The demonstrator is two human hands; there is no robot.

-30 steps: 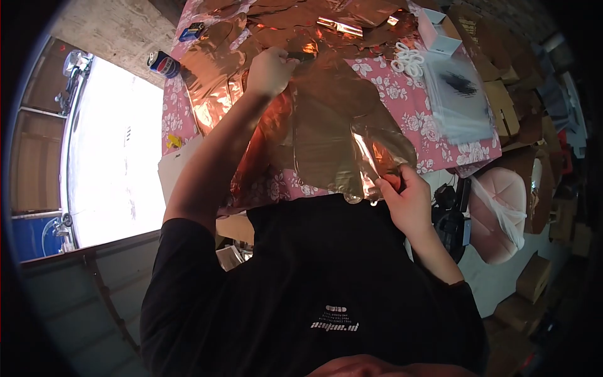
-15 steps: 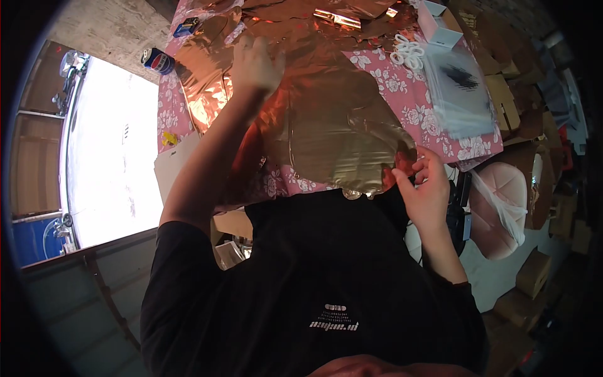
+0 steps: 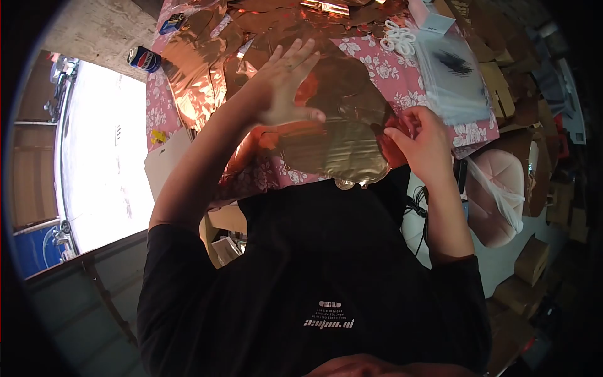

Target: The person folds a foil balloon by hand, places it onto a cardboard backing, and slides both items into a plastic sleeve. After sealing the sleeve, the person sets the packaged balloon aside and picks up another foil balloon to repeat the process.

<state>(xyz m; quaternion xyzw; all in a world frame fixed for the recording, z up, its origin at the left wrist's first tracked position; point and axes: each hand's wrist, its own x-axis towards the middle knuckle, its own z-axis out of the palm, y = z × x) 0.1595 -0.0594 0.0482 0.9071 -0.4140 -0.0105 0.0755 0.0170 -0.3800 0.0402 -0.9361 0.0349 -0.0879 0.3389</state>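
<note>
A shiny copper-coloured foil sheet [image 3: 345, 94] lies across the pink floral tablecloth [image 3: 389, 69], its near edge by the black shirt. My left hand [image 3: 286, 88] is over the foil's left part, fingers spread, holding nothing. At the foil's right edge, my right hand [image 3: 421, 141] pinches the foil between thumb and fingers. More crumpled foil [image 3: 195, 75] lies to the left and along the far side of the table.
A blue can [image 3: 144, 60] stands at the table's left edge. At the right are white rings [image 3: 397, 39], a white box [image 3: 432, 17] and clear plastic bags [image 3: 455, 85]. A pink cushioned seat [image 3: 496, 198] and cardboard boxes [image 3: 532, 257] are further right.
My left hand has moved right and toward me over the foil, its fingers now spread wider. My right hand stays at the foil's right edge. The view has shifted slightly.
</note>
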